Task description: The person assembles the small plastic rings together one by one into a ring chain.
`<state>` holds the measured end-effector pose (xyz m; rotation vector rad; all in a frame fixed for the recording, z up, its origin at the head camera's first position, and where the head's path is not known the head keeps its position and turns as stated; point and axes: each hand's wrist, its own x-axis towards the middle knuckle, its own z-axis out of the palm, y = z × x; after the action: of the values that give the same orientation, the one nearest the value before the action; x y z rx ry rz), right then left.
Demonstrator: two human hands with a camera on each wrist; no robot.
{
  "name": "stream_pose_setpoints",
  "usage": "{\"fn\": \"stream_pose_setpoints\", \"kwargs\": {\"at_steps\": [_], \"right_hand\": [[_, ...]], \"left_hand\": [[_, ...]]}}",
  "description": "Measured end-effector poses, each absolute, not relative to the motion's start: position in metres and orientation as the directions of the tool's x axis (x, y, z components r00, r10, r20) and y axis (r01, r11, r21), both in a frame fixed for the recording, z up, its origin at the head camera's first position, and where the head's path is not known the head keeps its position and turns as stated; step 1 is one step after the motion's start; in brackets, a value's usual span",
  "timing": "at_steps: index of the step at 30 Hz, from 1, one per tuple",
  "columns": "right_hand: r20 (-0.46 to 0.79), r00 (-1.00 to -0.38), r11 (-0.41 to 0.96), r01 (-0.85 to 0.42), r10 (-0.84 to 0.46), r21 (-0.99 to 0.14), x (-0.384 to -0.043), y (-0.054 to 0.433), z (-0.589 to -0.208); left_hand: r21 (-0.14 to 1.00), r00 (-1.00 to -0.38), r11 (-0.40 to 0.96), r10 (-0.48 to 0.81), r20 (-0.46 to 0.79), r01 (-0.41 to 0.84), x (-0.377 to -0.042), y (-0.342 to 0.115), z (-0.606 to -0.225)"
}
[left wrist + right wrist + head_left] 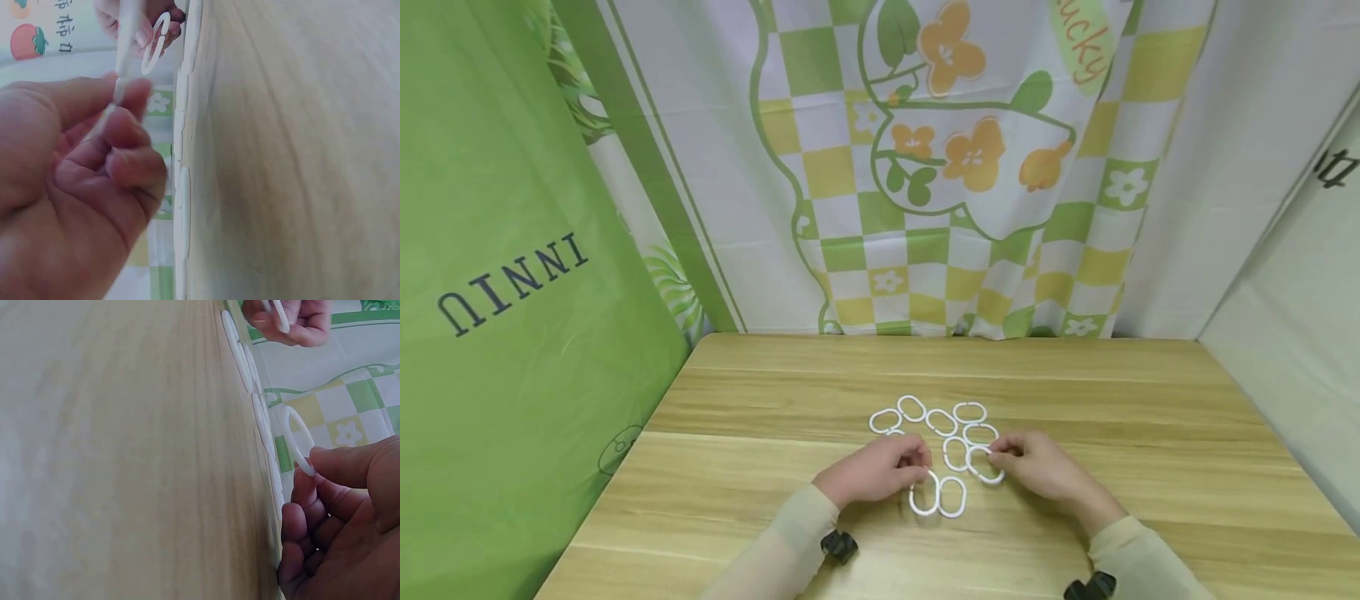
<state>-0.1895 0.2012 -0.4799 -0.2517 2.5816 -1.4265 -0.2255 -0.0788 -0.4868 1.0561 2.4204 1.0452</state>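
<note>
White oval plastic curtain rings, some with a small gap, are in both hands and on the table. My left hand pinches one curtain ring between thumb and fingers, its loop pointing towards me. In the head view, a second ring lies right beside that loop. My right hand holds another curtain ring by its edge with thumb and index finger. Seen from the right wrist, this ring is raised and tilted above the tabletop. The other fingers of both hands are curled in.
Several more rings, among them an upper one and a left one, lie flat in a loose cluster beyond my hands. The wooden table ends at a patterned curtain. Green fabric hangs at the left.
</note>
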Motion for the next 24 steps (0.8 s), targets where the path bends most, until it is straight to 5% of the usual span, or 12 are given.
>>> {"fn": "stream_pose_setpoints", "kwargs": {"at_steps": [7, 13, 24], "right_hand": [[-0.097, -0.976, 0.5, -0.014, -0.196, -0.866, -0.186, 0.198, -0.476], [-0.108, -0.981, 0.423, 0.03, -0.162, -0.906, -0.186, 0.197, -0.47], [-0.066, -0.99, 0.403, 0.009, -0.128, -0.915, -0.184, 0.191, -0.454]], "left_hand": [[0.91, -0.741, 0.293, 0.671, 0.023, 0.294, -0.226, -0.085, -0.477], [0.963, -0.756, 0.217, 0.654, -0.021, 0.161, -0.225, -0.088, -0.47], [0.921, -0.804, 0.252, 0.586, 0.099, 0.296, -0.222, -0.081, -0.47]]}}
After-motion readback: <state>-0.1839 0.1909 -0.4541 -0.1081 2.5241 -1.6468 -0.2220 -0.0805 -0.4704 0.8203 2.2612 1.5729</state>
